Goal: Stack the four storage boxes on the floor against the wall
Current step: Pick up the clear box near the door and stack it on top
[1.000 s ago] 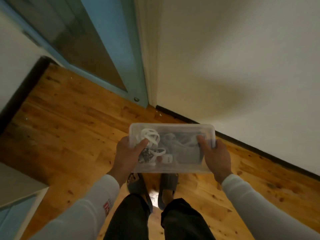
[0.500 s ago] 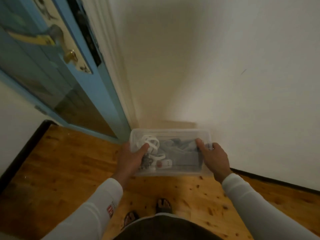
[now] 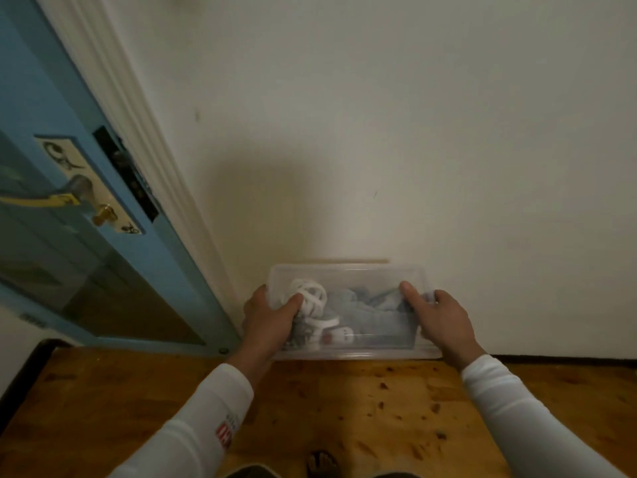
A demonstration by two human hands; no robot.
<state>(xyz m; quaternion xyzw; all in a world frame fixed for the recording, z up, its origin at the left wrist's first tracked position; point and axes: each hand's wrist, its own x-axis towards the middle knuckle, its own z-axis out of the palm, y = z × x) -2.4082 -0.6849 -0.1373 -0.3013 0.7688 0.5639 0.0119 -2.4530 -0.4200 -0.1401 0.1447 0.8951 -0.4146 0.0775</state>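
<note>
Clear plastic is what I see at the centre: a lidded storage box [image 3: 362,276] held by its two short ends, level, with its far long side close against the cream wall [image 3: 413,132]. I cannot tell whether its base touches the wooden floor [image 3: 344,401] or hangs just above it. The left hand [image 3: 272,322] grips the left end, fingers [image 3: 256,298] curled round the side and the thumb lying on the lid. The right hand [image 3: 437,317] grips the right end the same way. Through the lid I make out a white lattice ball [image 3: 312,294] on the left and grey cloth [image 3: 372,315] filling the rest. A blue door [image 3: 41,98] with a lever handle [image 3: 44,198] stands to the left beside its white frame [image 3: 113,98]. A dark skirting board [image 3: 568,358] runs along the wall's foot on the right.
</note>
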